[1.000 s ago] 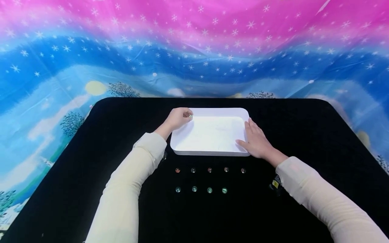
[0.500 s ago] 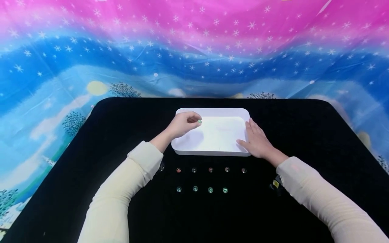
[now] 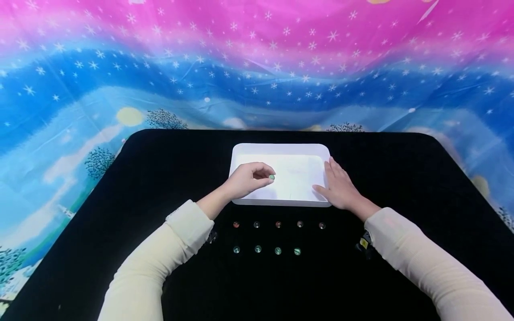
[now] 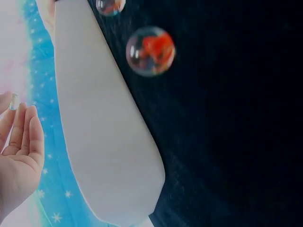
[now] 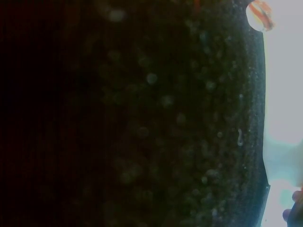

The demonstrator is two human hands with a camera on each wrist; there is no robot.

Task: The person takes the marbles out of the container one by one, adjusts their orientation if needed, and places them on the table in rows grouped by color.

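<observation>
Between thumb and fingertips, my left hand (image 3: 250, 179) pinches a green glass marble (image 3: 271, 177) above the left half of a white tray (image 3: 281, 203). The left wrist view shows the pinched marble (image 4: 14, 101) at the far left, held clear of the tray wall (image 4: 104, 123). My right hand (image 3: 339, 185) rests on the tray's right rim with its fingers straight and the thumb reaching inside. Only a few of its fingertips (image 5: 296, 196) show in the right wrist view's lower corner.
Two rows of glass marbles lie on the black tabletop (image 3: 401, 174) in front of the tray: a far row with orange ones (image 3: 278, 224) and a near row with green ones (image 3: 278, 251). A printed curtain (image 3: 257, 80) hangs behind the table.
With the marble in its pinch, my left hand has come from the tray's far left corner toward the near side and to the right. My right hand stays on the rim.
</observation>
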